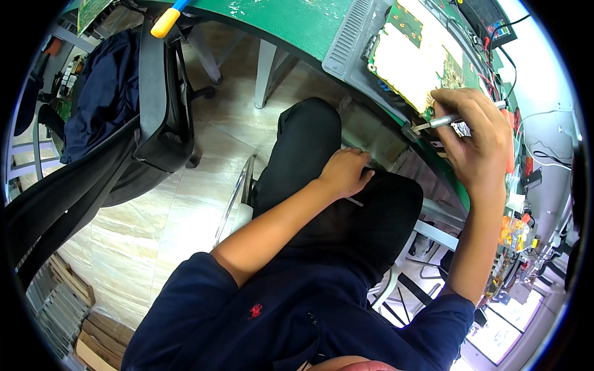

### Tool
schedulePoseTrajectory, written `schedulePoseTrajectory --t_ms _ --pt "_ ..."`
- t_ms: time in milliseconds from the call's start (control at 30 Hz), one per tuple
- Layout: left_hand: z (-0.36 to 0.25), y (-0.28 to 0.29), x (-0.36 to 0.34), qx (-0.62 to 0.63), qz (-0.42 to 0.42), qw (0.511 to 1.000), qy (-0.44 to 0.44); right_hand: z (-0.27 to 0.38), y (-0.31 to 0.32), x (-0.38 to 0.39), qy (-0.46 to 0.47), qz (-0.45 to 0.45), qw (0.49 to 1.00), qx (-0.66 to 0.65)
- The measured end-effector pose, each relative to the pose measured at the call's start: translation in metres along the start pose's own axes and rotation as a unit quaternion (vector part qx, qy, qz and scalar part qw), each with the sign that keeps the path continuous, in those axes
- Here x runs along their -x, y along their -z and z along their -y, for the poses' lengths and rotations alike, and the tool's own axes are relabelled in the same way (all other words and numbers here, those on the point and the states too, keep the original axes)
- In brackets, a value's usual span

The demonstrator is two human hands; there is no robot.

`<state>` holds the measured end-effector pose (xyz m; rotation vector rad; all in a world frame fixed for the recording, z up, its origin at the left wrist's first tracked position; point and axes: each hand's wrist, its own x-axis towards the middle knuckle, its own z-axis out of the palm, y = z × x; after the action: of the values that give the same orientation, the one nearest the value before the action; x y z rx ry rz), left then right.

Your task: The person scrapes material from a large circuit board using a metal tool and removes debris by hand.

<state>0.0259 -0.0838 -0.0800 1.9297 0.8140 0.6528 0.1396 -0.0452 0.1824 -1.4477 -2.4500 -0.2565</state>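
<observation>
Head view: R hand [475, 133] grasps slim metal tool [447, 120], fingers closed around shaft. Tool long axis: near-horiz. in frame, tip to L, rear end slightly higher at R. Circuit board [402, 65] on green bench [278, 17], up-L of R fingertips, near corner just beside them; index-to-board contact: cannot tell. R hand nearer. L hand [346, 172] on trousers [309, 130], fingers relaxed, no visible load.
</observation>
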Motion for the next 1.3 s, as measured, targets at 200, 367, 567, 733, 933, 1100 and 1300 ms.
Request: schedulePoseTrajectory --t_ms 200,367,567,733,933,1100,1300 --pt "0.001 -0.001 0.0 0.0 0.002 1.0 -0.001 0.003 0.001 0.002 -0.002 -0.008 1.0 -0.002" --pt "0.002 0.0 0.0 0.009 0.005 1.0 -0.003 0.005 0.011 -0.001 -0.006 0.048 0.999 0.002" --pt "0.001 -0.001 0.0 0.007 -0.005 1.0 -0.005 -0.008 0.017 -0.009 -0.079 0.089 0.983 -0.137" --pt "0.0 0.0 -0.001 0.015 0.0 1.0 0.0 -0.018 0.021 -0.021 -0.132 0.146 0.964 -0.178" --pt "0.001 0.0 -0.001 0.02 -0.003 1.0 -0.001 -0.017 0.019 -0.022 -0.083 0.134 0.977 -0.145" --pt "0.001 0.002 -0.001 0.018 0.008 1.0 0.007 0.003 0.012 -0.011 0.015 0.072 0.997 0.035" --pt "0.0 0.0 0.0 0.015 -0.005 1.0 0.002 0.007 0.008 -0.004 0.028 0.046 0.996 0.075"
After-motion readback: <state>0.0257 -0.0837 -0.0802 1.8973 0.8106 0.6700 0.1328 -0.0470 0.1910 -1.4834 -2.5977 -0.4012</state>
